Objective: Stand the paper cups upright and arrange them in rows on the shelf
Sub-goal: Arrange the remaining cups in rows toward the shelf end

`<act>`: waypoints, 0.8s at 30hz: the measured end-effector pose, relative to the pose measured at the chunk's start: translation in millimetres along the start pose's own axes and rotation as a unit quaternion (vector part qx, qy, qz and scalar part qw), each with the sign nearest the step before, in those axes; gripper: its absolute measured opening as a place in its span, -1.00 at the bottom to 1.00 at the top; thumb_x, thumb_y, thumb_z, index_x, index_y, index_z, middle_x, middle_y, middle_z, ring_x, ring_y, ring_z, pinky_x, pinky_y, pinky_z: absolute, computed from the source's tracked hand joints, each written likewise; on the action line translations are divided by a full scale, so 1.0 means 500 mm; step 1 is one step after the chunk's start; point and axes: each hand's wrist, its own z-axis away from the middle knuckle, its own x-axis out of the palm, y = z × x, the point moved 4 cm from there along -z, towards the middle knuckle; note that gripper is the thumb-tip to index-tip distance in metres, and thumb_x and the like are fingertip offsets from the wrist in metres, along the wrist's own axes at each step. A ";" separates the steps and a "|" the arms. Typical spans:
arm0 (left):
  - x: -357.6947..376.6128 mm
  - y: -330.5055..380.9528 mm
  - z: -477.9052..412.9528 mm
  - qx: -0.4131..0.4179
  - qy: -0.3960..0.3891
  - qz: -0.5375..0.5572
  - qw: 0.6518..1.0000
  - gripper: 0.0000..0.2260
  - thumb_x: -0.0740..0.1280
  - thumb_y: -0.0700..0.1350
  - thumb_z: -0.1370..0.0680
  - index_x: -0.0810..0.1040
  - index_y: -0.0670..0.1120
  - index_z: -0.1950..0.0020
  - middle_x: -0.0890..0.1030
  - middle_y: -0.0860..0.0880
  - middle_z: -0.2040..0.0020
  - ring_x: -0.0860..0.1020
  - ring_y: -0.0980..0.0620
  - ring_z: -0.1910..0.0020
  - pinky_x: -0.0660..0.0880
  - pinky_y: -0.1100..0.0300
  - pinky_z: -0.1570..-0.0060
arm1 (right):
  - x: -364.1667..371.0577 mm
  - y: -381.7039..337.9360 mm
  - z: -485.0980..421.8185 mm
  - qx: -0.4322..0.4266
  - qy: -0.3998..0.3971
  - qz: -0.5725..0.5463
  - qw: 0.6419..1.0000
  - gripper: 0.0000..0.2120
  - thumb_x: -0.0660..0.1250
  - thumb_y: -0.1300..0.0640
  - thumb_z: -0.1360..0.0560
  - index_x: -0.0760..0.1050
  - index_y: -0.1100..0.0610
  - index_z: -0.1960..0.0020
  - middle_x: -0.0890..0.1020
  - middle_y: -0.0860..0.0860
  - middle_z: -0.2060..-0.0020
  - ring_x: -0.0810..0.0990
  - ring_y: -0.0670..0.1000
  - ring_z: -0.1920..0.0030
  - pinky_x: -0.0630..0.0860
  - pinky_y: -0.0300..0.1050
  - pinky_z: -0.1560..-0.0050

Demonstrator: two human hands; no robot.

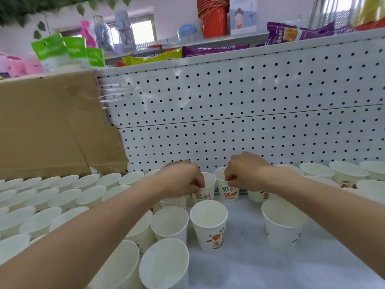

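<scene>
Paper cups [62, 197] stand mouth-up in tight rows along the left of the shelf [250, 261]. At the back, just in front of the pegboard [229, 111], the left hand [183, 180] pinches the rim of one printed cup [205, 195]. The right hand [243, 174] pinches a second cup [229, 193] beside it in the same way, fingers curled over the lip. A rim grip probably lets each cup be set close to the others. Their bases are partly hidden, so I cannot tell whether they rest on the shelf.

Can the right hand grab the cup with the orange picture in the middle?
Probably yes: the orange-picture cup stands on bare shelf, nearer than the right hand, but that hand pinches another cup now.
</scene>
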 end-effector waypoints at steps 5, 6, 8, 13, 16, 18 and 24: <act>0.003 -0.007 -0.032 -0.031 -0.004 0.011 0.999 -0.82 0.37 -0.10 -0.53 0.65 0.05 -0.11 0.66 0.06 -0.05 0.58 0.02 0.06 0.55 0.11 0.07 | -0.001 0.014 0.013 0.017 -0.024 -0.009 1.000 -0.85 0.31 0.07 -0.51 0.46 -0.05 0.24 0.50 -0.04 0.23 0.43 0.04 0.22 0.27 -0.21 0.31; 0.004 -0.007 -0.038 -0.034 -0.004 0.015 0.999 -0.82 0.38 -0.10 -0.53 0.65 0.04 -0.12 0.65 0.05 -0.06 0.58 0.02 0.05 0.55 0.11 0.05 | -0.002 0.014 0.012 0.016 -0.025 -0.011 1.000 -0.86 0.31 0.07 -0.52 0.48 -0.05 0.22 0.51 -0.04 0.22 0.45 0.05 0.21 0.30 -0.20 0.29; 0.007 -0.008 -0.048 -0.034 -0.003 0.026 0.999 -0.81 0.38 -0.11 -0.53 0.65 0.03 -0.12 0.66 0.06 -0.07 0.58 0.04 0.03 0.54 0.13 0.04 | -0.001 0.014 0.009 0.017 -0.022 -0.018 0.999 -0.91 0.31 0.07 -0.52 0.55 -0.01 0.16 0.56 -0.03 0.18 0.50 0.05 0.19 0.33 -0.19 0.29; 0.014 -0.013 -0.060 -0.027 -0.007 0.029 0.999 -0.80 0.39 -0.11 -0.52 0.65 0.04 -0.13 0.66 0.07 -0.07 0.59 0.06 0.03 0.54 0.14 0.03 | 0.009 0.016 0.005 0.022 -0.021 -0.048 0.998 -0.88 0.31 0.08 -0.52 0.61 0.07 0.07 0.60 -0.02 0.15 0.54 0.04 0.20 0.39 -0.16 0.31; 0.008 -0.014 -0.050 -0.025 0.012 0.041 0.999 -0.76 0.39 -0.03 -0.53 0.60 0.07 -0.19 0.62 0.12 -0.12 0.55 0.11 -0.04 0.50 0.18 0.00 | 0.005 0.022 0.019 0.043 -0.013 -0.082 0.996 -0.77 0.34 -0.03 -0.52 0.56 -0.04 -0.16 0.53 -0.07 -0.04 0.52 0.01 0.03 0.48 -0.10 0.06; -0.014 -0.004 -0.030 -0.010 0.059 0.072 0.996 -0.75 0.37 0.03 -0.54 0.59 0.07 -0.20 0.62 0.15 -0.13 0.53 0.19 -0.04 0.43 0.30 0.02 | -0.018 0.032 0.047 0.051 0.032 -0.112 0.992 -0.67 0.34 -0.11 -0.50 0.49 -0.13 -0.25 0.48 -0.11 -0.13 0.49 -0.03 -0.10 0.47 -0.09 -0.09; -0.065 0.062 0.107 0.027 0.005 0.217 0.976 -0.78 0.43 0.21 -0.40 0.70 0.11 0.10 0.68 0.22 0.15 0.59 0.29 0.12 0.48 0.41 0.12 | -0.083 0.031 0.225 0.029 0.004 -0.236 0.971 -0.73 0.42 -0.31 -0.28 0.64 -0.15 0.18 0.60 -0.23 0.18 0.52 -0.27 0.07 0.48 -0.26 0.04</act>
